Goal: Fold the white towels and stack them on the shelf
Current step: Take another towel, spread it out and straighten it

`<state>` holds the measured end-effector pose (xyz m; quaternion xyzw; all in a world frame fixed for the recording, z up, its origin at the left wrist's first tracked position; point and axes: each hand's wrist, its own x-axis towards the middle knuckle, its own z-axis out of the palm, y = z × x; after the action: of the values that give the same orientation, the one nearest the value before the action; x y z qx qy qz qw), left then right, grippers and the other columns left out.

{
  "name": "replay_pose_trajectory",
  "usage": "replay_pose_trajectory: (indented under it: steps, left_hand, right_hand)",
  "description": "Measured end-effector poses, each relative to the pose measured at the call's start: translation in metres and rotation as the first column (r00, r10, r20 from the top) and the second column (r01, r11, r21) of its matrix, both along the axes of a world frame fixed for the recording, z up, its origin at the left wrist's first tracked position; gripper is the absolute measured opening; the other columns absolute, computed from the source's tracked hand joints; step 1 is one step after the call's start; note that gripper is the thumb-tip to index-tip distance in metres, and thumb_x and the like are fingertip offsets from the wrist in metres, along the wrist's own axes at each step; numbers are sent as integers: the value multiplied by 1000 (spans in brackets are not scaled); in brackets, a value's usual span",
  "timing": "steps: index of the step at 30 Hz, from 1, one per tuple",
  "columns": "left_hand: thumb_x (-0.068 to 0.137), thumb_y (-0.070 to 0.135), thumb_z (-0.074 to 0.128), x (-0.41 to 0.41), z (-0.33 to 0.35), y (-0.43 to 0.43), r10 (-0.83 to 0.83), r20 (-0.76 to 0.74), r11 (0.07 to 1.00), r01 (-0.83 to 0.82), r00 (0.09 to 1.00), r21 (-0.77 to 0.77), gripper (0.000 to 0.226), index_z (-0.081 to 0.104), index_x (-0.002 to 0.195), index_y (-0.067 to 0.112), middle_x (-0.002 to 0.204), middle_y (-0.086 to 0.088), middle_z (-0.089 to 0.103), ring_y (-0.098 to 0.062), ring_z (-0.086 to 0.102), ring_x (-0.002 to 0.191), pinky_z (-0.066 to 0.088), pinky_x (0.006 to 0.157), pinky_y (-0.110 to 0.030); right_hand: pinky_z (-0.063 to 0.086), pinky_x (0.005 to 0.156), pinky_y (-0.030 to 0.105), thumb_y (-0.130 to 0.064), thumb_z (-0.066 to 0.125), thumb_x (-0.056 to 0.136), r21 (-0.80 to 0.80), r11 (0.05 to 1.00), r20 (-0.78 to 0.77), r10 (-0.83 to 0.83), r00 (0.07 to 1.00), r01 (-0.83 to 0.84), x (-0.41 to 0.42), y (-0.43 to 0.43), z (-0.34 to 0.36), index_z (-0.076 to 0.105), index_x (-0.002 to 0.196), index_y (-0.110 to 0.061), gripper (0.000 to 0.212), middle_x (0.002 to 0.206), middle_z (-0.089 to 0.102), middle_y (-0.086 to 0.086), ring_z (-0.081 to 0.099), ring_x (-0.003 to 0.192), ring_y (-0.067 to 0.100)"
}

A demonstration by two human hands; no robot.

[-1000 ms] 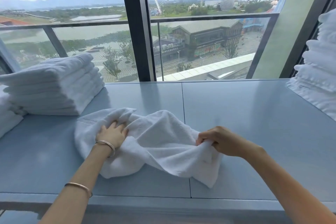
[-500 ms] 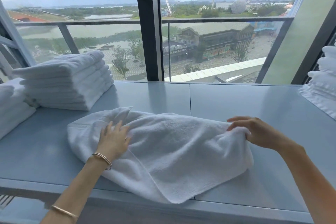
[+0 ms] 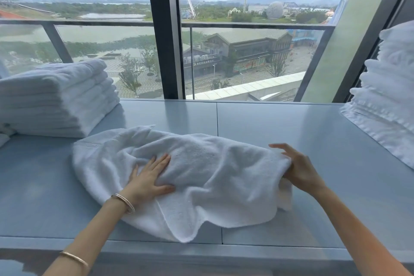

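A loose white towel [image 3: 201,177] lies rumpled on the grey-blue shelf top [image 3: 280,123], with one edge hanging towards the front lip. My left hand [image 3: 147,178] presses flat on its left-centre, fingers straight. My right hand [image 3: 299,168] is at the towel's right end, where the cloth is tucked under. Its fingers are spread and lifted, the palm touches the fold, and the thumb is hidden. A neat stack of folded white towels [image 3: 56,96] stands at the back left.
A heap of unfolded white towels [image 3: 385,101] fills the right edge. Part of another folded towel [image 3: 3,139] shows at the far left. Behind the shelf top is a large window with a dark post [image 3: 163,36]. Bare surface lies between the piles.
The bunched towel has been pulled out wider to the right. My left hand went from gripping the cloth to pressing flat and slid rightwards. My right hand loosened its pinch at the right end.
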<state>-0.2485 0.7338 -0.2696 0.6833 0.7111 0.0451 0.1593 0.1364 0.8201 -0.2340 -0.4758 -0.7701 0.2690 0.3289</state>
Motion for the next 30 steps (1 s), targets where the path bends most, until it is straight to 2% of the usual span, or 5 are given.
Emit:
replay_pose_trajectory:
  steps: [4, 8, 13, 19, 30]
  left_hand:
    - [53, 83, 18, -10, 2, 11, 0, -7, 1000, 0, 1000, 22, 99, 0, 143, 45, 155, 16, -8, -9, -5, 144, -3, 113, -48]
    - [91, 57, 38, -12, 13, 26, 27, -185, 999, -35, 982, -41, 63, 4, 143, 48, 157, 11, -4, -18, -3, 145, 9, 113, -54]
    - [97, 21, 32, 37, 43, 24, 89, -502, 994, -49, 861, 93, 48, 26, 143, 36, 158, 2, 5, -25, 7, 144, 12, 112, -56]
    - [91, 51, 46, 130, 46, 15, -346, -210, 865, 398, 914, 305, 62, 21, 146, 35, 157, 8, 3, -17, -3, 145, 2, 116, -46]
    - [78, 26, 47, 142, -8, 33, -354, -42, 839, 337, 934, 426, 12, 55, 78, 16, 97, 0, 66, -22, 61, 98, 46, 82, -45]
  right_hand:
    - [41, 66, 26, 18, 69, 48, 528, 842, 132, -210, 969, 110, 11, 4, 27, 68, 94, -14, 56, 83, 67, 3, 59, 77, 27]
    - [32, 69, 32, 15, 64, 52, 826, 530, 381, -278, 882, -190, 20, 2, 38, 67, 83, -8, 39, 88, 67, 5, 46, 84, 26]
    - [40, 80, 26, 0, 59, 66, 527, 708, 596, 87, 799, -470, 26, -9, -8, 59, 96, -32, 45, 95, 65, -12, 52, 96, 12]
    - [34, 103, 26, -3, 65, 67, 252, 882, 401, 280, 872, -399, 37, -14, -10, 61, 113, -35, 56, 121, 59, -11, 47, 120, 5]
    - [45, 87, 36, -25, 76, 75, -186, 932, 146, -286, 947, 311, 52, -24, -12, 43, 120, -13, 56, 107, 52, 4, 56, 97, 22]
